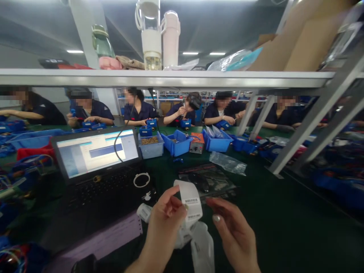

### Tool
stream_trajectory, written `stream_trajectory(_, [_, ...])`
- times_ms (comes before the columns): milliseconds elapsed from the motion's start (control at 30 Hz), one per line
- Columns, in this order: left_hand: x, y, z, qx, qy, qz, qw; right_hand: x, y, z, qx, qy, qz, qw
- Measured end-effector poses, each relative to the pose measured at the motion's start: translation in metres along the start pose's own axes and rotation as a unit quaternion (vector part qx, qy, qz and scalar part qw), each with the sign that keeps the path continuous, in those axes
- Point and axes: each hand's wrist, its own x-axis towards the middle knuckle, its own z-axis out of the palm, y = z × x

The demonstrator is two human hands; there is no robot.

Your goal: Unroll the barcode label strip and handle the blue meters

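My left hand (169, 216) pinches the edge of a curling strip of white barcode labels (191, 201) between thumb and fingers. More of the strip loops down below the hand, over a whitish plastic piece (202, 246) that I cannot make out clearly. To the right of the strip, my right hand (234, 227) is held with thumb and fingers apart and nothing between them. A small white roll (144, 212) lies just left of my left wrist. Beyond the labels, a black mouse (199, 183) rests on a dark mat (224, 182).
An open laptop (98, 151) stands at the left, with a white ring (141, 180) beside it. Blue bins (178, 144) and an orange box (196, 143) line the back of the green table. A shelf (170, 79) with bottles crosses overhead. Several people work opposite.
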Motion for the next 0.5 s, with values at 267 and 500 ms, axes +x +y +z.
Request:
stream_trajectory(267, [-0.012, -0.002, 0.012, 0.188, -0.083, 0.042, 0.978, 0.005, -0.012, 0.002, -0.092, 0.007, -0.022, 0.995])
stream_trajectory(500, [-0.012, -0.005, 0.001, 0.406, -0.037, 0.259, 0.876, 0.009, -0.019, 0.004, -0.074, -0.006, 0.012, 0.997])
